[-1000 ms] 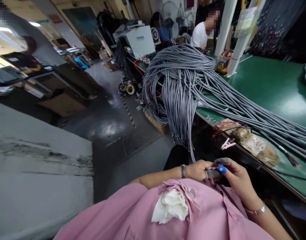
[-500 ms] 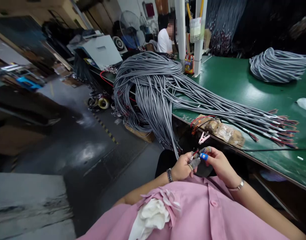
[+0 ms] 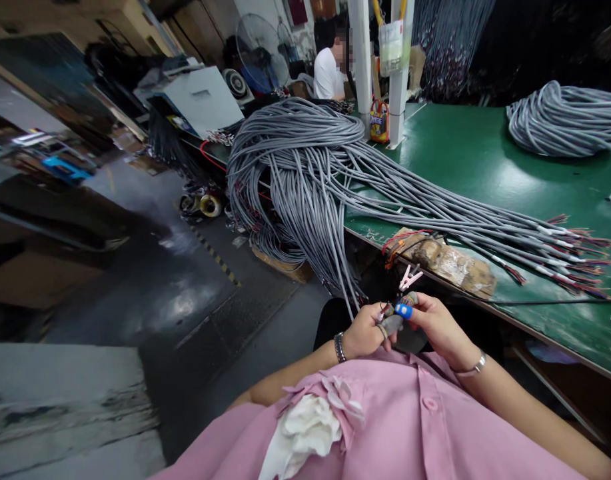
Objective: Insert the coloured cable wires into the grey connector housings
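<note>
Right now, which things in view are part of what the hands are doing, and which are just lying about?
In hand:
- left hand and right hand, together pinching thin wire ends
- grey cable leading down to them
- big cable bundle it comes from

Lying about:
- pink clip
- taped brown packet
- second cable coil
- fan
- white box
</note>
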The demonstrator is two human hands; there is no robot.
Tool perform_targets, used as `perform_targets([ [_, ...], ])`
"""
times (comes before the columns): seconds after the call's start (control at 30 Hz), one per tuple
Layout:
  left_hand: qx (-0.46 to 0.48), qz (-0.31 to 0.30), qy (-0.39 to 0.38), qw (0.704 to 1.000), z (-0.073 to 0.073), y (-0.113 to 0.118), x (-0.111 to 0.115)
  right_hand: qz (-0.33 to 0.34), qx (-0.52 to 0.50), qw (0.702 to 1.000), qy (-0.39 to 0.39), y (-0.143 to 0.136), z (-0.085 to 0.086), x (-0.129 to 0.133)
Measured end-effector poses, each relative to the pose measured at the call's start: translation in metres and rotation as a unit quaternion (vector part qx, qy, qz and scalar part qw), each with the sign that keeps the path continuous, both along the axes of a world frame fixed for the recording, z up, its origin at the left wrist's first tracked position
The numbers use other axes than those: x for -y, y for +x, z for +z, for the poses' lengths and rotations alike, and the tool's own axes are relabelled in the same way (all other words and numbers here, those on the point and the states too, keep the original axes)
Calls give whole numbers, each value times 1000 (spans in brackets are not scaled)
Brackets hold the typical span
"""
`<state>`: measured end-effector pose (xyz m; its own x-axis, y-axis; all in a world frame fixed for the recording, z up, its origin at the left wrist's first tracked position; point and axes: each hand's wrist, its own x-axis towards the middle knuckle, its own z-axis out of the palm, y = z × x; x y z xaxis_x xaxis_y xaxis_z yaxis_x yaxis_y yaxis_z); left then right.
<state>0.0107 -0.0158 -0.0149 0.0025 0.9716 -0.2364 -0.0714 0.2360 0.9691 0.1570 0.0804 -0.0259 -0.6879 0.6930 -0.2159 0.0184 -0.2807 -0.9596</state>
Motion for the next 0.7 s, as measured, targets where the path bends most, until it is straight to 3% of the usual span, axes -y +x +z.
perform_targets([
  [0.17,26,87,-10,996,-7,0,0,-33,9,999,3,-1,3,7],
  [0.33,50,140,-8,989,-15,1,1,-7,6,999,41,-4,8,13],
  [0.53,63,183,-5,981,-17,0,0,19,38,983,179,-3,2,18],
  [0.7,41,174,-21,984,-15,-3,2,28,37,990,134,-3,8,11],
])
